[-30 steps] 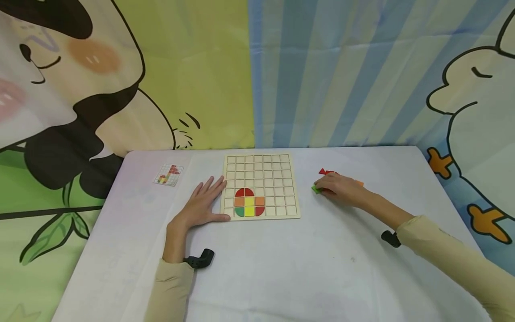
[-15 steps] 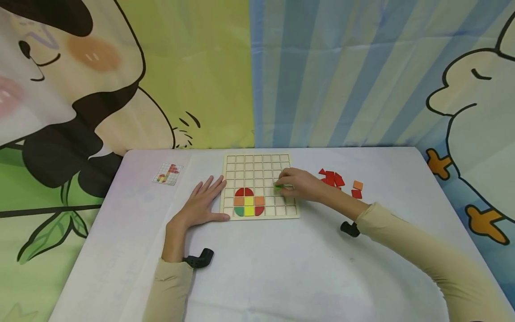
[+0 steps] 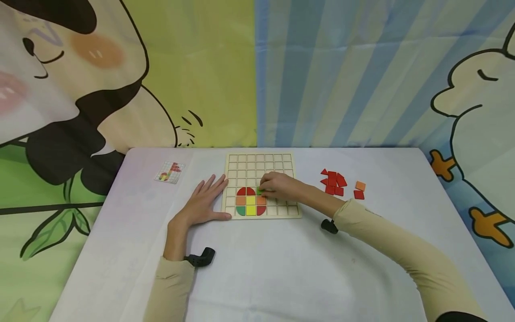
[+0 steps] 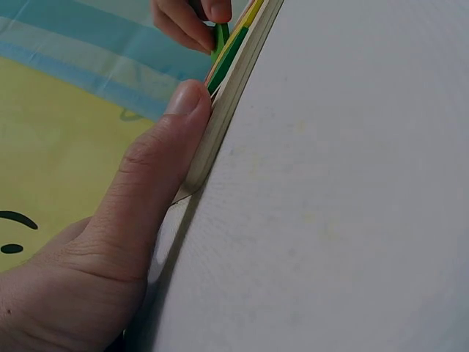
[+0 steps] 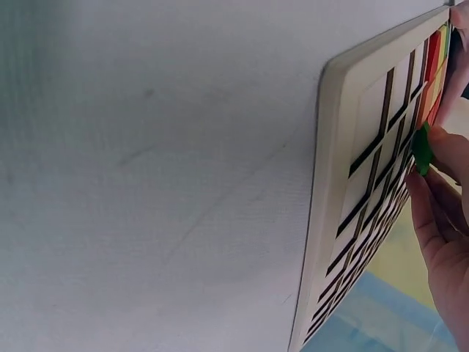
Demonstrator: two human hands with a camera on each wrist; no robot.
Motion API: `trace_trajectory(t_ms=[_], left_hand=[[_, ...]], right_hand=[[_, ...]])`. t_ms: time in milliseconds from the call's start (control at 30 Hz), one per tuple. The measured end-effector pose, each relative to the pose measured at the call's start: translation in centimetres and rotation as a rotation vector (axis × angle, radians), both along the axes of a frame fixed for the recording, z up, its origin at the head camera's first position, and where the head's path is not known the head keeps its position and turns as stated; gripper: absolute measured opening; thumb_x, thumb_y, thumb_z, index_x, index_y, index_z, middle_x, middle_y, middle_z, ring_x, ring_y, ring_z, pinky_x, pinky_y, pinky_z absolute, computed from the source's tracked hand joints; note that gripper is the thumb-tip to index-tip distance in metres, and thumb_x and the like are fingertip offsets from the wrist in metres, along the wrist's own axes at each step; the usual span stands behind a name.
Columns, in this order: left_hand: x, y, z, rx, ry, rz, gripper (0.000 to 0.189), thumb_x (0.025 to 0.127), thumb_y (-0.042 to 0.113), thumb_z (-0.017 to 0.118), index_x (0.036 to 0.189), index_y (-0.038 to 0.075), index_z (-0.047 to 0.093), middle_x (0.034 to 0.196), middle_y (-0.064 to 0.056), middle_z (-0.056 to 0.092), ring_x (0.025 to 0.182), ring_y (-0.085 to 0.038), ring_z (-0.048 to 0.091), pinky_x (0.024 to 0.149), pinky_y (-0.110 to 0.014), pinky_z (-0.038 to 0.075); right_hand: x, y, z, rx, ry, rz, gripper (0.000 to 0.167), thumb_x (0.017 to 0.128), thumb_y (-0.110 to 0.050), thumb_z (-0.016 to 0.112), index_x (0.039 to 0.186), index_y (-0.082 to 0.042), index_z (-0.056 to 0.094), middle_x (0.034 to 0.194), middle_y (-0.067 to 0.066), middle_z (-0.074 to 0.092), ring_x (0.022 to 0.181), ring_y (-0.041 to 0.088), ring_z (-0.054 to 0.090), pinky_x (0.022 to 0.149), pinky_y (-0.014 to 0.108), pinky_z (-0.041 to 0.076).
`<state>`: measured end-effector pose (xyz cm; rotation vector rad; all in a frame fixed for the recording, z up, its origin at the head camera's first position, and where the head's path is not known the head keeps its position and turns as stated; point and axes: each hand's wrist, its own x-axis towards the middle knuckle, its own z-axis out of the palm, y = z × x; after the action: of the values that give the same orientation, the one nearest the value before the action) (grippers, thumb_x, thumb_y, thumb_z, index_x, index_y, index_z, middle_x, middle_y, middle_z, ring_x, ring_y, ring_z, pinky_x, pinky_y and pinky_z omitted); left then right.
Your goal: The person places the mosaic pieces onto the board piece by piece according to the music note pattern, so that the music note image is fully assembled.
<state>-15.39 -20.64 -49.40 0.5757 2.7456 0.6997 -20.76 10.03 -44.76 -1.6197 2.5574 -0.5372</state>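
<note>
A wooden grid board (image 3: pixel 281 212) lies on the table, with red, orange, yellow and dark green pieces set in its lower left squares. My right hand (image 3: pixel 281 185) pinches a green piece (image 5: pixel 422 149) between thumb and fingertips, over the squares just right of the red rounded pieces (image 3: pixel 246 191). In the right wrist view the piece is tilted against the board's face. My left hand (image 3: pixel 205 201) rests with spread, straight fingers at the board's left edge; its thumb (image 4: pixel 165 139) touches the lower left corner.
Right of the board lie several loose red pieces (image 3: pixel 332 181), plus an orange square (image 3: pixel 360 185) and a red square (image 3: pixel 359 195). A small pattern card (image 3: pixel 170 172) lies at the table's back left. A printed curtain hangs behind the table (image 3: pixel 281 268).
My right hand has picked the green piece up from beside the loose pieces and carried it left over the board. The left hand stays at the board's edge.
</note>
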Motion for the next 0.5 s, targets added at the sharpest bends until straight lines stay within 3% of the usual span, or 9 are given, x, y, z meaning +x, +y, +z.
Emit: trace_trajectory(t_ms=[300, 500], left_hand=[[0.17, 0.2, -0.17, 0.001, -0.01, -0.005, 0.115, 0.079, 0.06, 0.083, 0.166, 0.014, 0.023, 0.176, -0.004, 0.013, 0.163, -0.032, 0.001, 0.131, -0.055, 0.0], [0.03, 0.0, -0.04, 0.001, 0.014, -0.002, 0.115, 0.078, 0.058, 0.083, 0.166, 0.012, 0.024, 0.175, -0.006, 0.014, 0.163, -0.034, 0.002, 0.131, -0.057, 0.001]], right_hand=[[-0.02, -0.13, 0.05, 0.021, -0.027, -0.017, 0.01, 0.095, -0.012, 0.074, 0.099, -0.003, 0.076, 0.099, 0.008, 0.073, 0.094, 0.022, 0.067, 0.088, 0.033, 0.059], [0.43, 0.02, 0.77, 0.077, 0.023, -0.044, 0.017, 0.096, -0.019, 0.074, 0.106, -0.005, 0.079, 0.114, 0.012, 0.073, 0.107, 0.027, 0.066, 0.094, 0.036, 0.059]])
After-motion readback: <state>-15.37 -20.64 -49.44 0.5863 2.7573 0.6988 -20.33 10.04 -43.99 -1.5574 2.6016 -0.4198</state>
